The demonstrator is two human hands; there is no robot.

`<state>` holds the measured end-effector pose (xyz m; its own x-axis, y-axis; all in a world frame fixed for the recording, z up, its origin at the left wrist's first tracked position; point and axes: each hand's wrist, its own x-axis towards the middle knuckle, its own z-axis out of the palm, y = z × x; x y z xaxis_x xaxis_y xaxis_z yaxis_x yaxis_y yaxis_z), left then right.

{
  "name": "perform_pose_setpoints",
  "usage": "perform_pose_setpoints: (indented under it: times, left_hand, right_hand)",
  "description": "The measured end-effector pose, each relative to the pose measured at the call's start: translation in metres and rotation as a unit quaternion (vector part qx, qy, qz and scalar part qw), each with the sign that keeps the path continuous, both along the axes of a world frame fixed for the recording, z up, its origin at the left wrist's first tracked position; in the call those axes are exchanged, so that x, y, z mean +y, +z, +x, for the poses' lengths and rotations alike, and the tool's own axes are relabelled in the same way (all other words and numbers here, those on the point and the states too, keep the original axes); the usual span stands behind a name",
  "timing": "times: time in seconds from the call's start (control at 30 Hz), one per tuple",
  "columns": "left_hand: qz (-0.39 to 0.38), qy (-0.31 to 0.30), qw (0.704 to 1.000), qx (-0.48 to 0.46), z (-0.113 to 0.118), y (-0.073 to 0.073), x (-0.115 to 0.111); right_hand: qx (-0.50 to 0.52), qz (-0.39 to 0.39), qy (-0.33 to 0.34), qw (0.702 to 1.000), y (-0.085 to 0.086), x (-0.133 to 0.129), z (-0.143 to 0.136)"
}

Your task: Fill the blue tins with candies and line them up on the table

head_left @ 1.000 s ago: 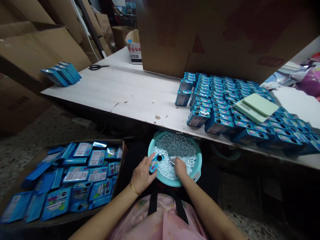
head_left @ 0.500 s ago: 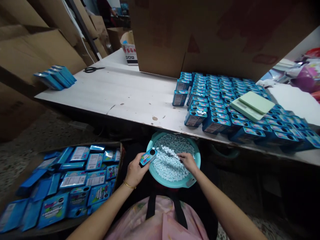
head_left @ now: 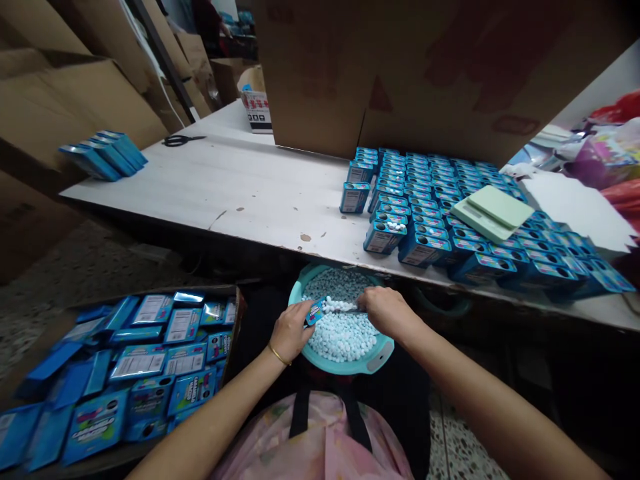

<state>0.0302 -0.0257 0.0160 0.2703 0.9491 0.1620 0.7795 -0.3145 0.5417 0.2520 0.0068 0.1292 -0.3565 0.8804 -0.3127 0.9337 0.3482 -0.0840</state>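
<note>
My left hand (head_left: 291, 331) grips a small blue candy box (head_left: 315, 312), tilted over a turquoise basin (head_left: 381, 360). White round candies (head_left: 343, 337) fill much of the basin. My right hand (head_left: 383, 308) is closed around a small scoop (head_left: 354, 308), mostly hidden by my fingers and the candies on it. The scoop's front end is at the box's opening, with several candies bunched there. The basin sits below the table's front edge, between my arms.
Rows of upright blue boxes (head_left: 425, 250) stand on the white table (head_left: 225, 180), with a pale green scale (head_left: 493, 212) on top of some. A carton of blue boxes (head_left: 140, 360) lies at my left. Scissors (head_left: 183, 140) and a large carton (head_left: 400, 80) are farther back.
My right hand has lifted from the candies, bringing the loaded scoop to the box. My left hand has moved the box rightward, over the basin.
</note>
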Motion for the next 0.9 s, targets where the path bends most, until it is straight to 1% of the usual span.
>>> perform_pose_setpoints:
  times: [0.1,0.2,0.27,0.37,0.5,0.57,0.63,0.7,0.77,0.83,0.9]
  left_hand:
    - [-0.002,0.0,1.0,-0.005,-0.001,0.0,0.0]
    - [-0.002,0.005,1.0,-0.023,-0.004,-0.001,0.002]
    - [-0.003,0.008,0.999,-0.033,-0.006,-0.003,0.003]
    - [-0.003,0.011,0.998,-0.059,-0.006,-0.009,0.007]
    - [-0.018,-0.004,0.996,-0.088,0.001,-0.017,0.013]
    - [-0.029,0.002,0.996,-0.084,0.001,-0.016,0.016]
    - [-0.039,0.021,0.996,-0.078,-0.002,-0.011,0.021]
    - [-0.049,0.03,0.995,-0.076,-0.009,-0.003,0.024]
    - [-0.057,0.035,0.995,-0.08,-0.018,0.005,0.026]
    - [-0.059,0.048,0.993,-0.085,-0.025,0.01,0.026]
    - [-0.059,0.06,0.992,-0.09,-0.03,0.012,0.023]
  right_hand:
    - [-0.031,0.003,0.02,0.999,0.011,-0.001,-0.011]
    - [-0.043,0.002,0.013,0.999,0.012,-0.001,-0.005]
    - [-0.032,0.001,-0.002,0.999,0.006,-0.002,0.007]
    - [0.017,-0.011,-0.012,1.0,-0.01,-0.006,0.023]
    - [0.075,-0.01,-0.04,0.996,-0.026,-0.014,0.029]
    - [0.073,-0.009,-0.061,0.995,-0.031,-0.016,0.031]
    - [0.056,-0.009,-0.08,0.995,-0.038,-0.015,0.038]
    - [0.029,-0.005,-0.098,0.995,-0.053,-0.012,0.047]
    - [0.011,-0.01,-0.113,0.993,-0.078,-0.008,0.051]
    - [0.016,-0.025,-0.118,0.993,-0.108,-0.005,0.044]
    - [0.043,-0.044,-0.109,0.992,-0.138,-0.004,0.023]
